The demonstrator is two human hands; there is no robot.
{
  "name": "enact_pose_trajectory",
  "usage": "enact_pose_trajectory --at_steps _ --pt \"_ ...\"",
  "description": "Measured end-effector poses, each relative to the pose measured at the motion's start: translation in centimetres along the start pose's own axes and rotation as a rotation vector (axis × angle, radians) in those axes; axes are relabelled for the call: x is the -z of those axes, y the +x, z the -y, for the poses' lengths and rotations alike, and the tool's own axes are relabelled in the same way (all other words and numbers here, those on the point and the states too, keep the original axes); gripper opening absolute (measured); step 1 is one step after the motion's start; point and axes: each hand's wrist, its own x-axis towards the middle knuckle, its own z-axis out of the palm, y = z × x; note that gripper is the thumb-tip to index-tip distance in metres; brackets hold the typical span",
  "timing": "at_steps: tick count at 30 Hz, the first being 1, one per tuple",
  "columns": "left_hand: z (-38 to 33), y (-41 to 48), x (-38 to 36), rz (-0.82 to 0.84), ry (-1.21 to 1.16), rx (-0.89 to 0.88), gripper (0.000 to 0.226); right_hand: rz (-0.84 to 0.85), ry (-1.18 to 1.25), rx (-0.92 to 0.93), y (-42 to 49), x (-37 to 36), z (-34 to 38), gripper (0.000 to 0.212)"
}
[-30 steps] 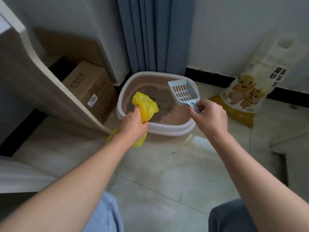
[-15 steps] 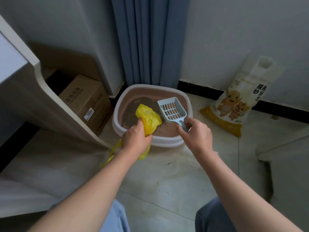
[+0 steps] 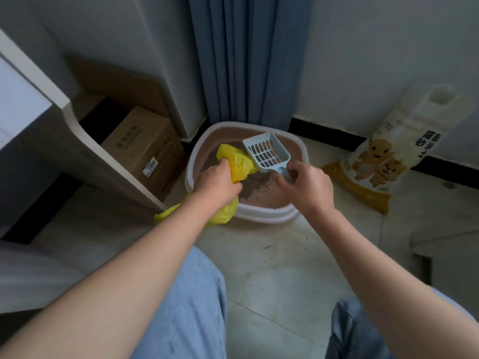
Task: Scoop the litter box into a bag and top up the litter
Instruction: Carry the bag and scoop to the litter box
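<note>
Your left hand (image 3: 216, 183) grips a crumpled yellow bag (image 3: 240, 161), fingers curled round the plastic. 1 bunch of it sticks up over the litter box (image 3: 264, 216), and the rest hangs below your wrist, outside the box's near-left rim. Your hand hides the bag's mouth, so you cannot tell whether it is open or what it holds. Your right hand (image 3: 307, 189) pinches the short handle of the pale blue scoop (image 3: 268, 153) between thumb and curled fingers. The slotted pan is raised above the box, tilted up toward the far rim, and looks empty. The pan's left edge sits just beside the bag's upper bunch; whether they touch is unclear. The litter box is a rounded white tub with a pinkish-brown inner wall, standing on the tiled floor (image 3: 274, 270) at the foot of the blue curtain (image 3: 241, 63). Inside it lies grey-brown litter (image 3: 255, 189), uneven, spread over the bottom between your 2 hands. A few dark grains (image 3: 267, 246) lie scattered on the tiles in front of the box. To the right, a sack of litter (image 3: 375, 161) printed with cartoon figures leans against the wall, well apart from the box. To the left, a closed cardboard box (image 3: 141, 147) sits behind a white furniture panel.
</note>
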Motion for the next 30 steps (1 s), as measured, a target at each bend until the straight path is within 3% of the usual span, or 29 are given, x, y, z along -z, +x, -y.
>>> enact_pose_trajectory --at_steps 7,11,20,24,30 --pt "3.0 0.8 -2.7 -0.094 0.051 0.027 0.049 0.002 0.036 0.041 3.1 -3.4 -1.6 0.022" --pt "5.9 0.0 -4.5 -0.055 0.042 0.085 0.045 0.043 0.054 -0.008 3.8 -6.6 -1.6 0.020" --pt "4.1 -0.4 0.0 -0.089 0.076 0.076 0.045 0.139 0.149 -0.075 3.5 -8.8 -0.1 0.021" --pt "5.2 -0.2 -0.4 -0.137 0.112 0.019 0.047 0.120 0.144 -0.043 4.0 -9.3 0.5 0.023" --pt "7.4 0.2 -1.4 -0.114 0.077 0.069 0.044 0.173 0.051 -0.005 3.0 -10.2 -1.4 0.019"
